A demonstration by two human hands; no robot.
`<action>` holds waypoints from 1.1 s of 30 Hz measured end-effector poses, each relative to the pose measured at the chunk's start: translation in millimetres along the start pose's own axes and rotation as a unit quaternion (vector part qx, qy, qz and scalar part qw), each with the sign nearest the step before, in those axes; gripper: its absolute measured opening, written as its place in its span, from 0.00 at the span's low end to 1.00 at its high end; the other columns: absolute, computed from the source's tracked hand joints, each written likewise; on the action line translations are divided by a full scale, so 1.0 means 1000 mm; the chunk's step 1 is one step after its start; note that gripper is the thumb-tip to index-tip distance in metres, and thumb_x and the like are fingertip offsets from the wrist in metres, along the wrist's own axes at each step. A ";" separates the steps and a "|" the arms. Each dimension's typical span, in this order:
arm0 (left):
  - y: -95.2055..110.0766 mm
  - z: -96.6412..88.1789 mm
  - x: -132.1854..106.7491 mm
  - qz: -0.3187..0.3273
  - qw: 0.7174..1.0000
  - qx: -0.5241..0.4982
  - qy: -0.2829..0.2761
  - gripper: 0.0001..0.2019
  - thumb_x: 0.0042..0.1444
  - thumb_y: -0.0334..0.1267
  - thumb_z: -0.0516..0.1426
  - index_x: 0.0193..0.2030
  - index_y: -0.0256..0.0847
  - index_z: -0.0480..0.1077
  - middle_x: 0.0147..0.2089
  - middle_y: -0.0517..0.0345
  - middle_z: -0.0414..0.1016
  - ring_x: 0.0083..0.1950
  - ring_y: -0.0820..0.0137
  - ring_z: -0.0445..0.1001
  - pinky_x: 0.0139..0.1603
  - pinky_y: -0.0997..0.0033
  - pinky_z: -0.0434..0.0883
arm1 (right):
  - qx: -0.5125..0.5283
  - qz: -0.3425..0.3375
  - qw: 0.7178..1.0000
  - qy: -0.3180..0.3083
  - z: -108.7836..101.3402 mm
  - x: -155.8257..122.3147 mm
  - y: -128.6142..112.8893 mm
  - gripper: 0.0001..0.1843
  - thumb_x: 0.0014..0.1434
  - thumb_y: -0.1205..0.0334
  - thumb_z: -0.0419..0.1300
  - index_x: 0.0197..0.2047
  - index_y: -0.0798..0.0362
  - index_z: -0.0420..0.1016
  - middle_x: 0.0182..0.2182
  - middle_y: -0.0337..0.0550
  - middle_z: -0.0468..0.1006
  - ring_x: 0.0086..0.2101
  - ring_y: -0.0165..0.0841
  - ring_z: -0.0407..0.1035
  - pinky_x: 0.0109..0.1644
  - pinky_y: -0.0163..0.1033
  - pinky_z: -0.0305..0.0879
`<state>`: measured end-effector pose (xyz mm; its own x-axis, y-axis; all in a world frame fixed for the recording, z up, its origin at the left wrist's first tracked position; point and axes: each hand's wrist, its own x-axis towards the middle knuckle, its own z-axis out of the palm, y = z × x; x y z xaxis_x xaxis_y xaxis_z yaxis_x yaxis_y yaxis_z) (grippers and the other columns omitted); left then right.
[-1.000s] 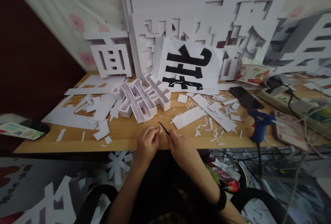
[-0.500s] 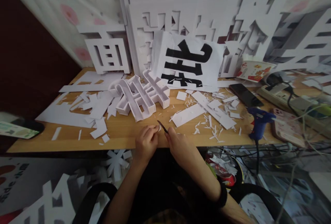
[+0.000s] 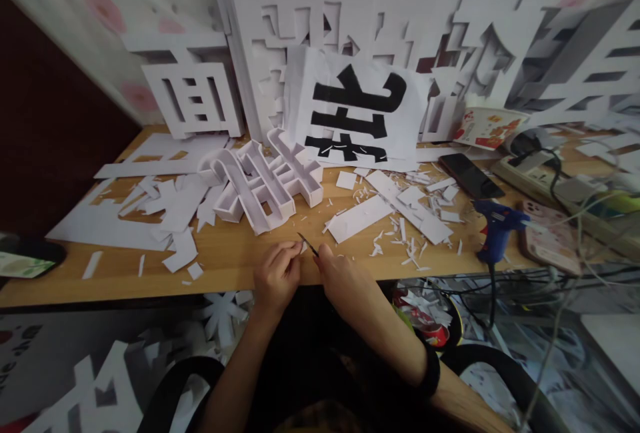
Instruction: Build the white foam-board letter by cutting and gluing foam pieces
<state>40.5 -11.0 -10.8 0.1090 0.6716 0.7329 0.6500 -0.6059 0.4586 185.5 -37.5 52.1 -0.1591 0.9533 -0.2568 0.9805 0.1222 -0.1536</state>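
Over the table's front edge my right hand (image 3: pixel 343 281) grips a thin dark craft knife (image 3: pixel 307 244), its blade pointing up and left toward my other hand. My left hand (image 3: pixel 277 274) is closed, thumb and fingers pinched on a small white piece (image 3: pixel 303 247) beside the blade; most of that piece is hidden. Just beyond the hands lies a hollow white foam-board character (image 3: pixel 270 183) with upright walls, open side up. Behind it a paper sheet with a printed black character (image 3: pixel 357 113) leans against white cut-out boards (image 3: pixel 400 13).
White strips and scraps (image 3: pixel 410 206) litter the wooden table (image 3: pixel 230 266). To the right are a blue glue gun (image 3: pixel 497 226), a dark phone (image 3: pixel 470 176), a pink phone case (image 3: pixel 547 236), a paper bucket (image 3: pixel 490 127) and a power strip (image 3: pixel 540 186) with tangled cables.
My head view has shifted slightly, so the table's contents sit a little further left. Both hands keep nearly the same pose, knife and small piece still close together.
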 end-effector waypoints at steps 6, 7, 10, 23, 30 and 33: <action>0.000 0.000 0.002 -0.003 1.000 0.004 0.003 0.07 0.61 0.26 0.58 0.39 0.42 0.75 0.37 0.57 0.83 0.39 0.72 0.81 0.42 0.73 0.79 | 0.002 0.004 1.000 -0.008 0.003 0.001 0.000 0.10 0.74 0.64 0.45 0.49 0.52 0.66 0.32 0.47 0.82 0.35 0.42 0.81 0.29 0.36 0.61; 0.000 0.000 0.002 -0.003 1.000 0.005 0.003 0.07 0.62 0.27 0.58 0.39 0.42 0.75 0.37 0.57 0.83 0.39 0.72 0.81 0.42 0.72 0.79 | 0.001 0.003 1.000 -0.008 0.004 0.002 0.000 0.10 0.74 0.64 0.45 0.49 0.52 0.66 0.32 0.48 0.82 0.35 0.42 0.81 0.29 0.36 0.62; 0.000 0.000 0.002 -0.004 1.000 0.008 0.002 0.06 0.63 0.28 0.58 0.39 0.42 0.75 0.37 0.57 0.83 0.38 0.72 0.81 0.41 0.72 0.79 | -0.003 -0.001 1.000 -0.001 0.007 0.003 0.001 0.11 0.75 0.63 0.44 0.48 0.53 0.66 0.31 0.49 0.82 0.34 0.42 0.81 0.29 0.36 0.62; 0.001 0.000 0.003 -0.003 1.000 0.012 0.010 0.05 0.63 0.30 0.58 0.37 0.42 0.75 0.36 0.58 0.83 0.37 0.73 0.81 0.41 0.74 0.78 | 0.010 0.017 1.000 -0.019 0.008 0.006 -0.008 0.15 0.70 0.72 0.43 0.48 0.59 0.70 0.33 0.57 0.82 0.36 0.47 0.80 0.32 0.41 0.66; 0.000 0.001 0.004 -0.010 1.000 0.007 0.024 0.06 0.62 0.28 0.59 0.38 0.42 0.76 0.36 0.58 0.83 0.37 0.73 0.81 0.40 0.74 0.77 | -0.010 0.012 1.000 -0.003 0.011 0.006 -0.011 0.19 0.66 0.78 0.44 0.50 0.61 0.73 0.33 0.60 0.83 0.34 0.45 0.80 0.33 0.41 0.70; 0.000 0.004 0.002 -0.015 0.999 0.011 0.048 0.06 0.61 0.27 0.59 0.37 0.42 0.76 0.36 0.57 0.83 0.37 0.72 0.81 0.40 0.73 0.77 | -0.015 0.005 1.000 -0.008 0.011 0.006 -0.011 0.21 0.66 0.78 0.42 0.51 0.63 0.73 0.35 0.62 0.83 0.35 0.46 0.81 0.34 0.42 0.72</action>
<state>43.8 -7.4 -11.3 0.0170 0.6441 0.7647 0.6679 -0.5765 0.4707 172.2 -36.2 42.3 -0.1505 0.9498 -0.2743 0.9851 0.1207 -0.1228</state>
